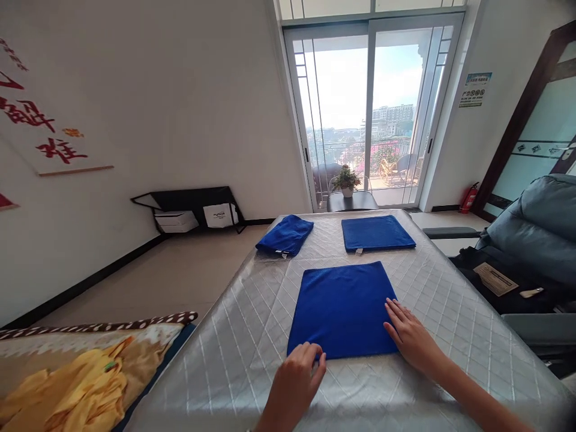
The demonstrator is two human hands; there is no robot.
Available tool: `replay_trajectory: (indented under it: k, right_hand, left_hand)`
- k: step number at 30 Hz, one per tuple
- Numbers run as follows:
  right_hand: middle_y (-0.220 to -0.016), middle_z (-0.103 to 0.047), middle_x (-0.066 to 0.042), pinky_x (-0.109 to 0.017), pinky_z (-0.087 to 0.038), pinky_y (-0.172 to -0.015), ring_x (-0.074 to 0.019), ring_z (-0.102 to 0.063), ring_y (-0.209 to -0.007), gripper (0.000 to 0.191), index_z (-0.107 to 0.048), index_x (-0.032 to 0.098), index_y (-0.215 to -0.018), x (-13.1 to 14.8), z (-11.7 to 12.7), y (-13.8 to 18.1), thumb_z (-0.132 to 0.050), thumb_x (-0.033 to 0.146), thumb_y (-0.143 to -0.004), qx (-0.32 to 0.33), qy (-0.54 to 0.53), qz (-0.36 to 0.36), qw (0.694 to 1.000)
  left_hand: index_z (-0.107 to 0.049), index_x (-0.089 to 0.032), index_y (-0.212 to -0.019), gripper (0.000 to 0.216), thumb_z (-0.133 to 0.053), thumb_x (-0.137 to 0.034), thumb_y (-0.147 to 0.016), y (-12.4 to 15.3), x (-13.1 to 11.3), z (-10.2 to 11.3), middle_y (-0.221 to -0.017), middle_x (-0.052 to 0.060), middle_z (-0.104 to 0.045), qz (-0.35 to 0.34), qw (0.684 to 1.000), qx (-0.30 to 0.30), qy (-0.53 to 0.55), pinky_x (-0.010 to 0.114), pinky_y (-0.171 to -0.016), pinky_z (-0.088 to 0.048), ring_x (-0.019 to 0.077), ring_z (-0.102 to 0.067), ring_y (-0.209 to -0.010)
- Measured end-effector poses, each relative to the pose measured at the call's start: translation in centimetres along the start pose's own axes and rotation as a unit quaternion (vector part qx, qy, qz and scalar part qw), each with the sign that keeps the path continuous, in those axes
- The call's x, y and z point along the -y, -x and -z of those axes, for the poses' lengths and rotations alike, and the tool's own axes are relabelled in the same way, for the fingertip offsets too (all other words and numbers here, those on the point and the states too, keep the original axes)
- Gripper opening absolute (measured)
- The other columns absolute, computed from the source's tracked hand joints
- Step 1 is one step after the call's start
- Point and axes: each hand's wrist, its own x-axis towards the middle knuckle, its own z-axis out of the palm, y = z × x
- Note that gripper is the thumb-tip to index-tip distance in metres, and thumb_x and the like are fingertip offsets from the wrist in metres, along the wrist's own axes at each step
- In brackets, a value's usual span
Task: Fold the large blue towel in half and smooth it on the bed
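Note:
A folded blue cloth [344, 312] lies flat in front of me on the silver quilted cover [243, 336] of a table or bed. At its near left corner, my left hand [299, 372] has its fingers curled in on the cloth's edge; the fingertips are partly hidden. My right hand [409, 333] rests palm down with fingers stretched out, over the cloth's right edge and near right corner. Farther off, a second flat folded blue cloth [378, 233] with a white tag lies at the right. A more rumpled blue cloth [285, 235], also tagged, is at the far left.
Yellow clothing [85, 384] lies on patterned bedding to the left. A dark armchair [535, 222] stands on the right, with a cardboard piece [495, 279] on it. Beyond the far edge, a potted plant [347, 181] sits on a chair before sliding glass doors.

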Motion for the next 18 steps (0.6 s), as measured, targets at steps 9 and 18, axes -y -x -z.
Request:
replay_trajectory:
  k: [9, 18]
  right_hand:
    - [-0.158, -0.033, -0.012, -0.046, -0.033, -0.117, -0.0238, -0.027, -0.147, 0.057, -0.028, 0.015, -0.155, -1.3, -4.6, 1.4, -0.031, 0.029, -0.100, -0.020, 0.083, 0.009, 0.996]
    - [-0.161, -0.027, -0.010, -0.043, -0.029, -0.119, -0.0227, -0.023, -0.148, 0.069, -0.004, 0.017, -0.159, -1.4, -5.4, 1.7, -0.033, 0.023, -0.096, -0.044, 0.115, 0.012, 0.992]
  left_hand:
    - [-0.049, -0.015, -0.140, 0.049, -0.042, -0.042, -0.100, -9.0, -10.2, -5.6, -0.144, 0.014, -0.053, -0.278, 0.959, 0.045, 0.037, 0.042, -0.114, -0.036, 0.0261, -0.045, -0.136]
    - [-0.023, -0.012, -0.156, 0.068, -0.016, -0.054, -0.103, -10.7, -11.0, -9.8, -0.162, 0.011, -0.025, -0.204, 0.976, 0.073, 0.033, 0.039, -0.123, -0.017, 0.0209, -0.014, -0.151]
